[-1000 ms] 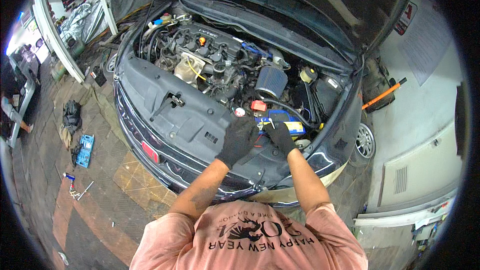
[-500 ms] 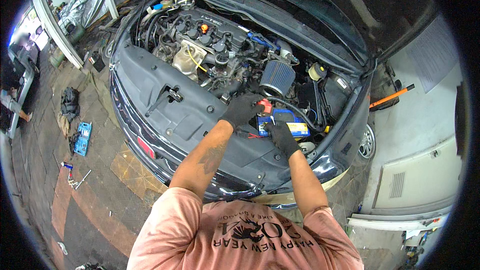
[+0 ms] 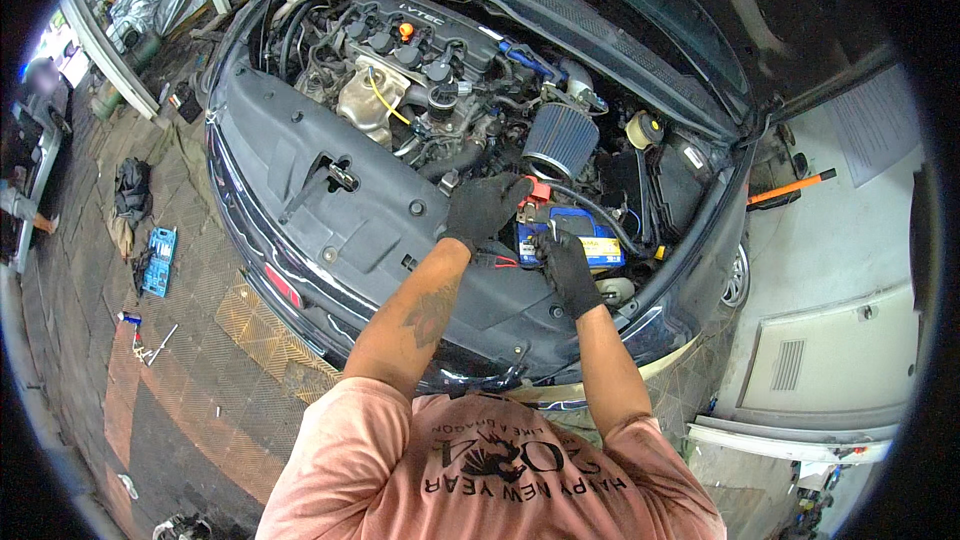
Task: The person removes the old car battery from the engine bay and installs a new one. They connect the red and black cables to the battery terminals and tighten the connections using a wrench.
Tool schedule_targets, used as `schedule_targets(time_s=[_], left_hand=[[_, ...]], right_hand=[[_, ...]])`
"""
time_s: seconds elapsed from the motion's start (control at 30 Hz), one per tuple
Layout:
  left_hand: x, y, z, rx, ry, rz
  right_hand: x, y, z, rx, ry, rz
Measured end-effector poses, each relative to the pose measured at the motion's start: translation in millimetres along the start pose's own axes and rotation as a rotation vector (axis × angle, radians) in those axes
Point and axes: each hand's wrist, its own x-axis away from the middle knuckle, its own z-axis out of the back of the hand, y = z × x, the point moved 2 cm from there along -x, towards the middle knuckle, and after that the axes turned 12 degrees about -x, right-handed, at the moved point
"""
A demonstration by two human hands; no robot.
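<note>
T-shirt (image 3: 370, 470), one: faded pink, unevenly toned; left sleeve (image 3: 365, 410) and right sleeve (image 3: 648, 455) short. Chest print: black lettering (image 3: 530, 490) — arched rows, mixed sizes — beside a black creature-like emblem (image 3: 488, 457). Left-hand glove (image 3: 478, 212), right-hand glove (image 3: 570, 272): black, wrist-length. Left forearm: one dark tattoo (image 3: 430, 320) — leaf-like outline, fine detail unclear.

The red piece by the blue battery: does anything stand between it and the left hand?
Nothing visible does: the left hand is right at the red piece, on its left; the right hand is aside, at the blue battery.
</note>
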Motion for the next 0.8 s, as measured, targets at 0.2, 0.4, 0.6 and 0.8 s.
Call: schedule_targets(time_s=[0.2,0.4,0.6,0.8], left_hand=[[1.2,1.2,0.9,0.023,0.043,0.023],[1.1,1.9,-2.0,0.050,0.068,0.016],[0.9,2.7,3.2,0.025,-0.020,0.028],[1.1,-9.4,-10.3,0.032,0.080,-0.069]], right_hand=[[-14.8,10.9,3.1,0.107,0.010,-0.008],[-34.2,31.0,14.5,0.506,0.006,0.090],[-25.9,19.2,0.6,0.645,0.072,0.243],[-23.9,11.5,-6.2,0.637,0.042,0.304]])
